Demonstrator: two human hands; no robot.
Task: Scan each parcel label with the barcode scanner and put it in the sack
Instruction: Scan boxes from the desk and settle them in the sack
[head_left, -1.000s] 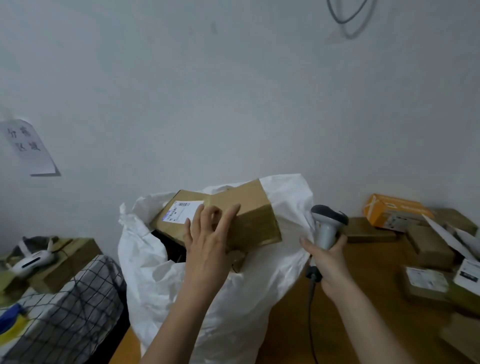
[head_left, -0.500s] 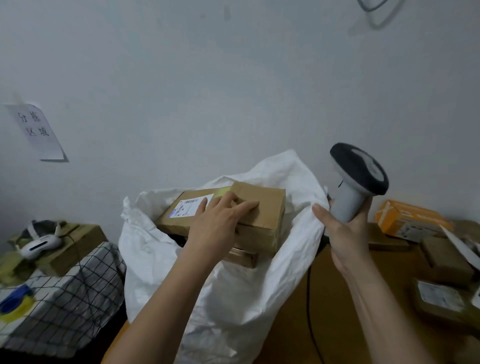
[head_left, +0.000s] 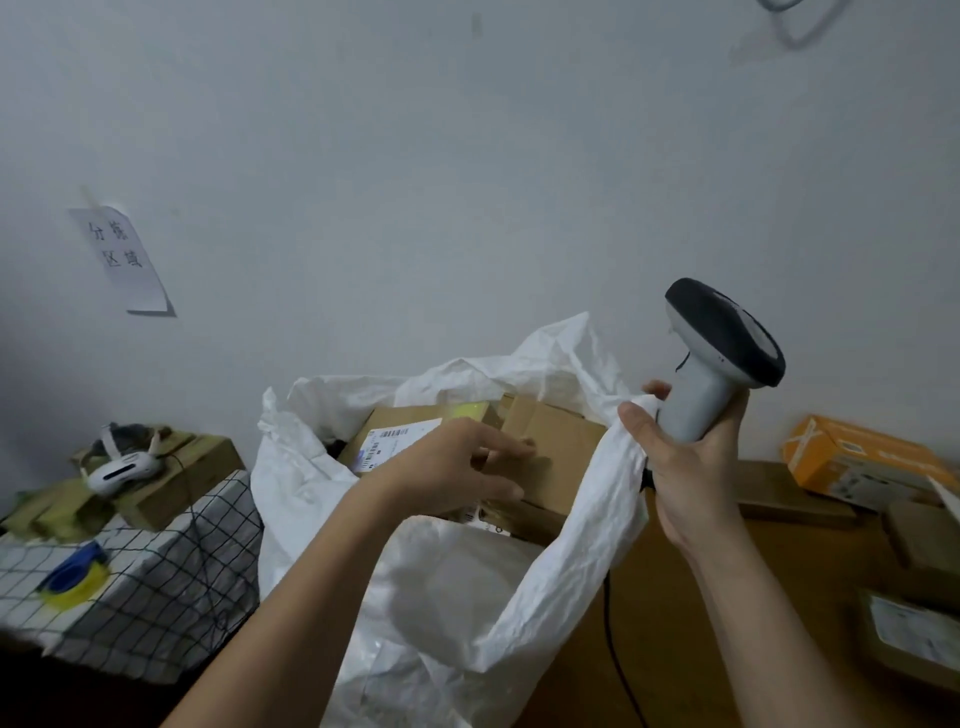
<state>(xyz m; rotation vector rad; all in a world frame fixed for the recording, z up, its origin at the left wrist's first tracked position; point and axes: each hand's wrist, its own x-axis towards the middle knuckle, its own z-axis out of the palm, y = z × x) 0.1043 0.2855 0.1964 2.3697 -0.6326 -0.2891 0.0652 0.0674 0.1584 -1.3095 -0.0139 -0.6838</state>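
A brown cardboard parcel (head_left: 556, 457) with a white barcode label (head_left: 387, 441) lies in the mouth of the white woven sack (head_left: 457, 597), on top of other boxes. My left hand (head_left: 447, 473) rests flat on the parcel, fingers spread over its top and thumb at its side. My right hand (head_left: 685, 467) grips the grey barcode scanner (head_left: 722, 343) upright by its handle. The same hand pinches the sack's right rim and holds it up. The scanner's dark head points up and to the left.
The sack stands against a wooden table (head_left: 701, 597) with an orange box (head_left: 862, 457) and several brown labelled parcels (head_left: 914, 639) at right. The scanner's black cable (head_left: 615, 639) hangs down. At left, a checked cloth (head_left: 156, 571) bears cardboard boxes and a white headset (head_left: 122, 467).
The parcel has gone down from above the sack's mouth into it. My right hand has risen with the scanner and lifted the sack's rim. My left hand has flattened on the parcel.
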